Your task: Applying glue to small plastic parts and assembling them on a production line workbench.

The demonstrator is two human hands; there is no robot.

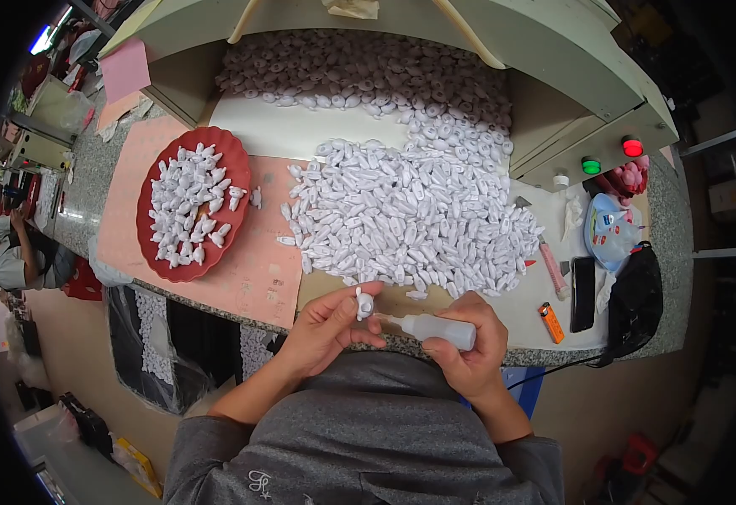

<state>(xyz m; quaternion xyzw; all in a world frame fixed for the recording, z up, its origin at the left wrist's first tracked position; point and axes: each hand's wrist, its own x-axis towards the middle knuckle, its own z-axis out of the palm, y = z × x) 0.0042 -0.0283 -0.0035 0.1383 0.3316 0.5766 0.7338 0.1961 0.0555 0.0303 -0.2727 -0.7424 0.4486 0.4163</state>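
Observation:
Between the thumb and fingers of my left hand is a small white figurine with a raised ear-like part. My right hand grips a translucent squeeze bottle, tilted nearly level, its thin nozzle pointing left at the figurine's lower side. Whether the tip touches it, I cannot tell. Just beyond my hands spreads a heap of small white elongated pieces. To the left, a red scalloped plate bears many white figurines like the held one.
Round white pieces fill the back of a grey-green booth with green and red buttons. At right lie an orange lighter, a black phone, a blue-white packet and a black bag. A lined black bin stands below left.

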